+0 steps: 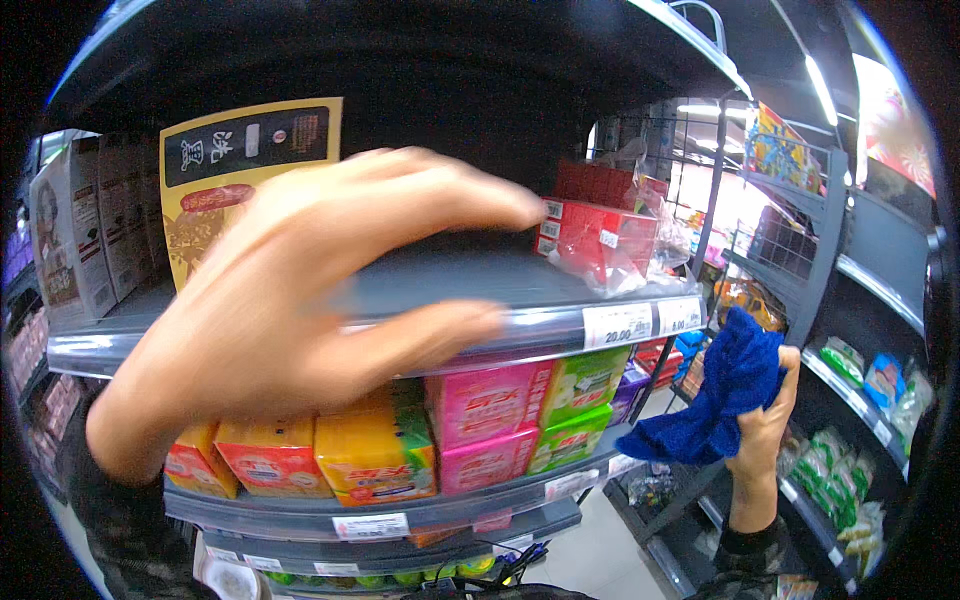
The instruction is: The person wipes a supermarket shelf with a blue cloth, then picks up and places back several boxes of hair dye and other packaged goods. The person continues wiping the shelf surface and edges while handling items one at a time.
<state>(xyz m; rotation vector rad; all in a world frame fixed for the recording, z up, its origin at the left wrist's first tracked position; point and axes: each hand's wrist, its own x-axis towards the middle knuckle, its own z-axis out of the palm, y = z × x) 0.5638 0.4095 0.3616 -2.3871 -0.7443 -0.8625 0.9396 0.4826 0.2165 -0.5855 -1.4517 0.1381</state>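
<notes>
My left hand [285,277] reaches across the upper shelf, blurred, its fingers apart and nothing between them. Its fingertips point towards a stack of red boxes [600,229], partly under clear plastic, at the shelf's right end; whether they touch is hard to tell. Behind the hand stands a yellow and black carton [251,142]. At the right, my right hand [765,420] grips a bunched dark blue cloth [712,390], held beside the end of the metal shelf [465,277].
Pink boxes [487,405], green boxes [585,405] and orange packs [375,457] fill the shelf below. White cartons [82,225] stand far left. A wire mesh rack [795,232] and another shelf with bagged goods [832,472] are on the right.
</notes>
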